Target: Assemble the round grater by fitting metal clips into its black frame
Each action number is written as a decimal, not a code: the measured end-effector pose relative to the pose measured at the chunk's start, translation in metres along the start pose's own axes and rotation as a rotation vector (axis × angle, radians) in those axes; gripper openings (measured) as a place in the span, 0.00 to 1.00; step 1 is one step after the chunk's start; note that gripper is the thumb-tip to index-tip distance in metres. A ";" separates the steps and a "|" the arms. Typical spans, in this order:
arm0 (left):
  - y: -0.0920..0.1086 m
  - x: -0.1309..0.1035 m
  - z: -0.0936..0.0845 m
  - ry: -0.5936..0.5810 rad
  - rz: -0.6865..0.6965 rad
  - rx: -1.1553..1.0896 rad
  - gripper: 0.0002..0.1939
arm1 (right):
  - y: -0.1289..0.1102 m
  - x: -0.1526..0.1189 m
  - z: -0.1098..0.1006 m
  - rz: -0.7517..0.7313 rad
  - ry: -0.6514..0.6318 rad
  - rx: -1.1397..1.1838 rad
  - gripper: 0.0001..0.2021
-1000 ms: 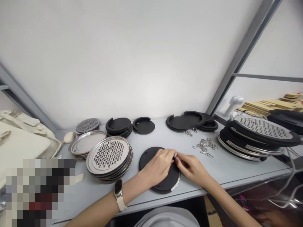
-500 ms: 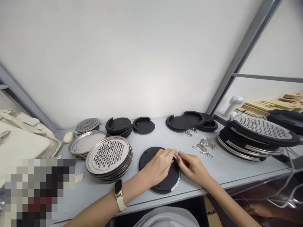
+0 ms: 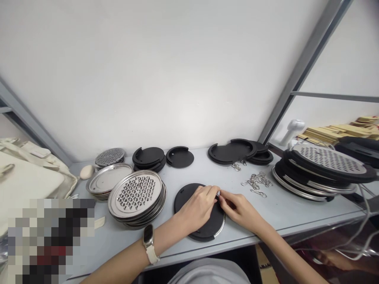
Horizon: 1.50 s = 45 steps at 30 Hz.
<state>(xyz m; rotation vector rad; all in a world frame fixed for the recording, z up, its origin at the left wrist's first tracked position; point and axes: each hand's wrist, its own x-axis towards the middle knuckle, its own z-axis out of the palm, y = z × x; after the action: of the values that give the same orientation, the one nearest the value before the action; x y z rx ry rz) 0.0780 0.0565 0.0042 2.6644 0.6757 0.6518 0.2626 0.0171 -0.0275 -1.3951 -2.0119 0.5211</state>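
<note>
A round black disc (image 3: 207,228) with a metal rim showing at its lower right lies flat on the grey table. Across its upper part rests my left hand (image 3: 199,207), fingers closed at the disc's right edge. My right hand (image 3: 238,209) meets it there, thumb and index finger pinched on something small and shiny, mostly hidden by the fingertips. To the right lies a loose pile of wire clips (image 3: 257,180), several of them tangled together.
Stacked metal grater discs (image 3: 137,195) and plain metal discs (image 3: 109,178) stand at the left. Black holders (image 3: 149,156) line the wall. A tall stack of black-rimmed graters (image 3: 327,159) is at the right. A cream bag (image 3: 29,177) sits far left.
My right hand's fingertips have shifted slightly left, closer against my left fingers. The disc has stayed in place.
</note>
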 end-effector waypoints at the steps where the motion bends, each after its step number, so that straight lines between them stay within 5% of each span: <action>1: 0.000 0.000 0.000 0.001 -0.002 -0.001 0.12 | 0.000 0.000 0.000 -0.002 0.002 0.001 0.10; 45: 0.002 0.000 -0.001 -0.011 0.003 -0.031 0.13 | 0.000 -0.001 0.001 -0.102 0.128 -0.103 0.12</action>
<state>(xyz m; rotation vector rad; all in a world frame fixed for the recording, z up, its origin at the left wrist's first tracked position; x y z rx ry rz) 0.0779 0.0555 0.0058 2.6396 0.6535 0.6425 0.2623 0.0156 -0.0283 -1.3427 -2.0176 0.2795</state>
